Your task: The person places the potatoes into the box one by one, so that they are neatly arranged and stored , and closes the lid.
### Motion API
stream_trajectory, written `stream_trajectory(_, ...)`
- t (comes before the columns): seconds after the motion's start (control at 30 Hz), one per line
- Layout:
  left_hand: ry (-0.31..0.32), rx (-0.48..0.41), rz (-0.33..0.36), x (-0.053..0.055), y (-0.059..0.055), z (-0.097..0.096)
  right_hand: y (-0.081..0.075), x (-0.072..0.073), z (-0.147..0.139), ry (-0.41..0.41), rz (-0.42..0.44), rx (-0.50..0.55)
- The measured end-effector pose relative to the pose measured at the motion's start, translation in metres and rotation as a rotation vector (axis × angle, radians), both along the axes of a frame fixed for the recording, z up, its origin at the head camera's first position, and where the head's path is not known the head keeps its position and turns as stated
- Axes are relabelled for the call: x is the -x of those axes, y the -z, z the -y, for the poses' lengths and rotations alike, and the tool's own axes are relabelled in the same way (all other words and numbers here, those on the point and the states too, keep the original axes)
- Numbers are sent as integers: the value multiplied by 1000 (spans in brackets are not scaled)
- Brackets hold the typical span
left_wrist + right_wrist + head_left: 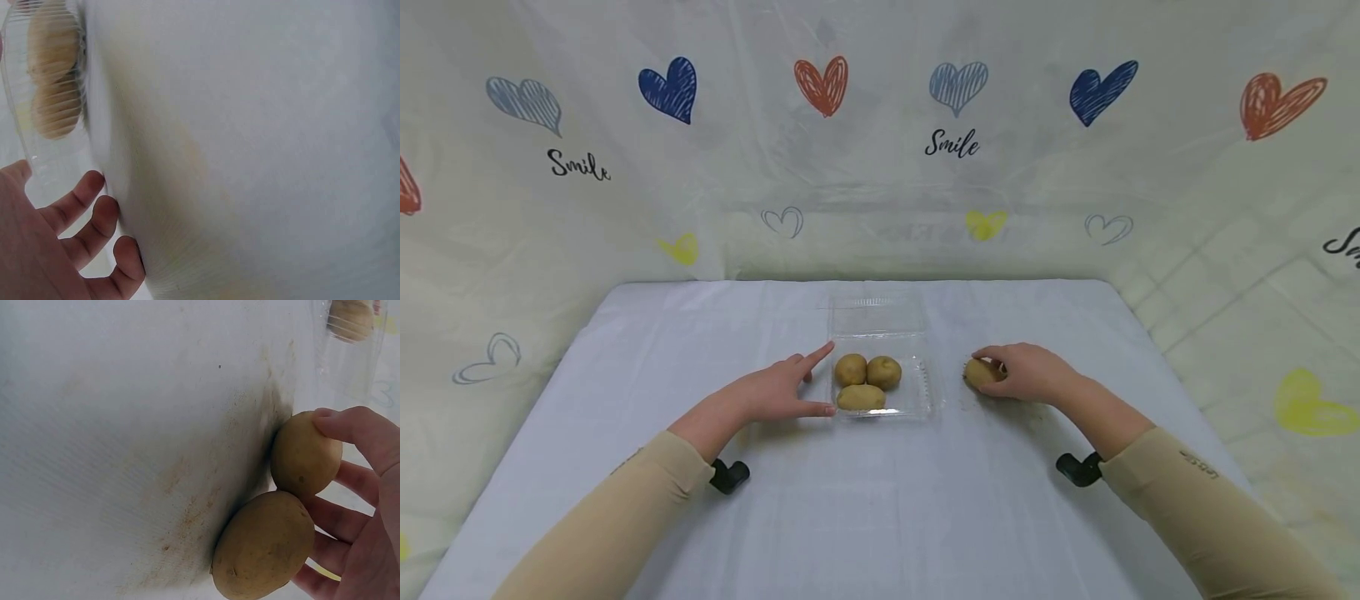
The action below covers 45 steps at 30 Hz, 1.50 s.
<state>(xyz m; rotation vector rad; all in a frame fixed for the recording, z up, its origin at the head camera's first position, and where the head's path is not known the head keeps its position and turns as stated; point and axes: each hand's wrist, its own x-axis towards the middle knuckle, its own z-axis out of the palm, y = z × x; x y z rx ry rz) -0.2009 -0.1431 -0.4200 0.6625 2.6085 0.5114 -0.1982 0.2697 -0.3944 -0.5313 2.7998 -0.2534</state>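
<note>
A clear plastic clamshell container [917,404] lies with its lid [877,317] folded back, away from me. Inside it are three potatoes: two round ones [883,372] behind and a longer one [861,397] in front. My left hand [775,390] is at the container's left side, thumb and forefinger spread to its front and back corners. To the right of the container, my right hand [1037,371] grips a potato [306,455] between thumb and fingers, low over the cloth. A second potato [264,547] touches it, beneath the hand and mostly hidden in the head view.
A white cloth [865,517] covers the table, with brown dirt specks [187,519] near the right-hand potatoes. Behind stands a pale curtain [880,167] printed with hearts. Black wrist mounts [730,477] stick out below both sleeves.
</note>
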Motion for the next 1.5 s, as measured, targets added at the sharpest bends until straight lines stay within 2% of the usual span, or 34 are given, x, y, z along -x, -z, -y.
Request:
stream_trajectory(0.33,2,1,0,0,0,-1,-2,0,3,-1,-21,19)
stream_trajectory(0.53,-2,-3,2,0,-1,0,-16,1,4,26,17,70)
stream_trajectory(0.67,2,-2,0,0,-2,0,-27,2,7,12,24,92)
stream_trajectory(1.07,3,0,20,-1,-2,0,-45,-3,33,-131,11,181)
stream_trajectory(1.4,-9,-3,16,-1,-1,-1,-47,-4,69,-300,35,192)
stream_trajectory(1.5,-14,-3,21,-1,-2,-1,-45,-3,77,-319,44,185)
